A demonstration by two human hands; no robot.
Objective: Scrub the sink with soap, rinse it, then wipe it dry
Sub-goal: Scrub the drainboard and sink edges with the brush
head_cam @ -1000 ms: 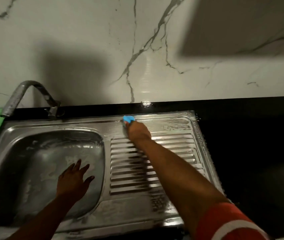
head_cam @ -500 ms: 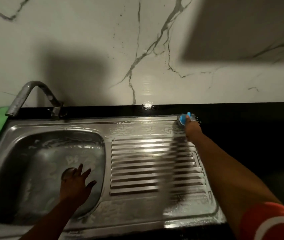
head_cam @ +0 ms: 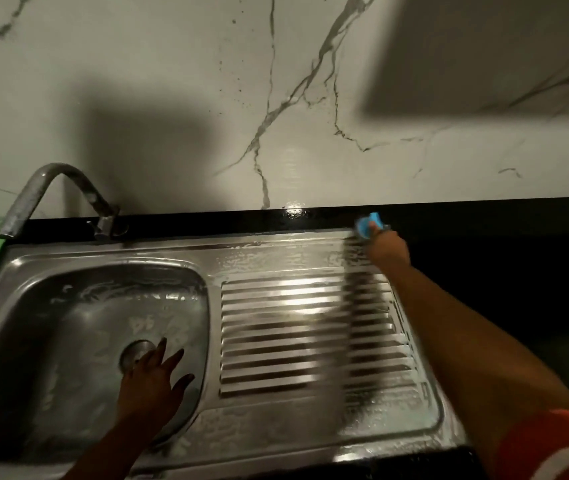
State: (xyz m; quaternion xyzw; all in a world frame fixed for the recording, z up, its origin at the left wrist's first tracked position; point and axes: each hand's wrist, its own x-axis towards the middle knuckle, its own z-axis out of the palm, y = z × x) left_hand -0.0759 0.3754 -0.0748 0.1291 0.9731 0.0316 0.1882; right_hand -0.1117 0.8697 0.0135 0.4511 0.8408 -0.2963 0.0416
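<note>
Steel sink (head_cam: 276, 254) soapy below marble wall (head_cam: 172, 81); right grip (head_cam: 388, 249) clutches blue scrubber (head_cam: 364, 225), left grip (head_cam: 148, 386) splayed, empty.

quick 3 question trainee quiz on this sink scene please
1. True or false: the right hand holds the blue scrubbing pad at the far right corner of the soapy stainless steel sink.
2. Is water running from the curved metal tap?
3. The open left hand lies nearest to: A the round metal drain, B the tap, C the black counter.
Key: 1 true; 2 no; 3 A.
</note>
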